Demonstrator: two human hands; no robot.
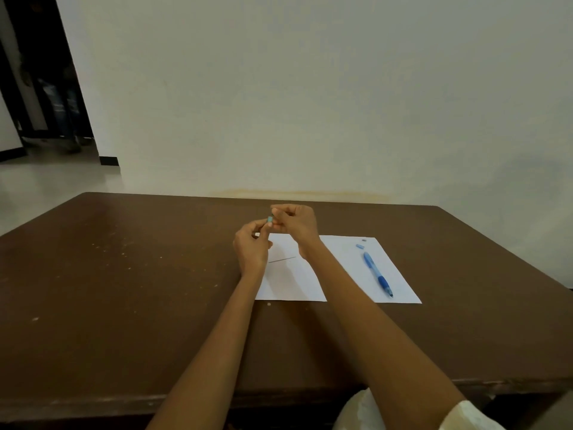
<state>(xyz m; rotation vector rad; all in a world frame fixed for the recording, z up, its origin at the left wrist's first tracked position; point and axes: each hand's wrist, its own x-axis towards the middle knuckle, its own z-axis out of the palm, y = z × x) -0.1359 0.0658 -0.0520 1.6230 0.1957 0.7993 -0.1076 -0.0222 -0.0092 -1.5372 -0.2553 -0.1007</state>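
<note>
A small light-blue piece [270, 219], which looks like a pen part, is held in the air between both hands, above the far left corner of a white sheet of paper [341, 274] and not touching it. The left hand [251, 246] pinches the piece's lower end between thumb and fingertips, with the other fingers loosely curled. The right hand [294, 225] comes in from the right with its fingers curled, and its fingertips are gathered in a pinch against the piece's upper right side. The two hands nearly touch there. Just below the hands a thin dark line [282, 259] crosses the paper, and I cannot tell whether it is a drawn stroke or a slim rod lying there. Further right on the same sheet a blue pen [377, 273] lies at a slant with its tip toward the near edge. Two tiny parts sit just beyond its far end, one pale blue [359, 246] and one grey [363, 240], close to each other. The sheet lies flat on a brown desk [124, 274] with a worn, speckled top, and a small white speck [269, 304] lies just off the paper's near edge. A plain pale wall [310, 88] stands behind the desk. At the upper left is a dark doorway [46, 88].
</note>
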